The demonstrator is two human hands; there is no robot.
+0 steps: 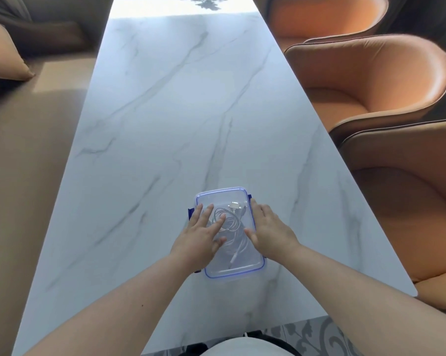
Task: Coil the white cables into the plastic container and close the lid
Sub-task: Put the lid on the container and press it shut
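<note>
A clear plastic container point(245, 269) with a blue-rimmed lid point(223, 195) lies on the marble table near its front edge. The coiled white cables point(233, 222) show through the lid, which sits on top of the container. My left hand point(201, 237) rests flat on the lid's left half, fingers spread. My right hand point(269, 227) lies on the lid's right edge, fingers over the side beside a dark blue clip point(249, 197). Another blue clip point(190, 213) sticks out on the left side.
The long white marble table point(191, 111) stretches away ahead. Orange padded chairs point(370, 80) line its right side. A beige sofa and cushion point(3, 52) stand to the left. Patterned floor tiles point(306, 335) show below the table's near edge.
</note>
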